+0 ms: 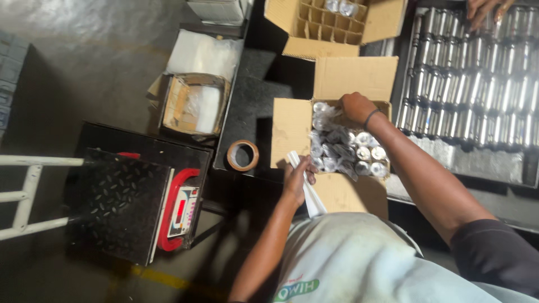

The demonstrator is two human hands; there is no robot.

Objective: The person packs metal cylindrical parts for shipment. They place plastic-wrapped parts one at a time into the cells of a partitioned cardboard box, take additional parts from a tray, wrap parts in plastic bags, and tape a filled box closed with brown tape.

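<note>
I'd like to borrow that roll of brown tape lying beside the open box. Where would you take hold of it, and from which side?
The tape roll lies flat on the dark table, hole upward, with bare surface around it. Probably best from straight above: one finger in the hole and the thumb on the outer rim, pinching the ring's wall. The side away from the open box looks freest; the left hand is close on the other side.

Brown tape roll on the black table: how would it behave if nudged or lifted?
The brown tape roll lies flat on the black table, so a nudge would probably slide it, not roll it. Its open ring shape looks stiff and easy to hook. It seems light for its size, though thickness is hard to judge.
</note>
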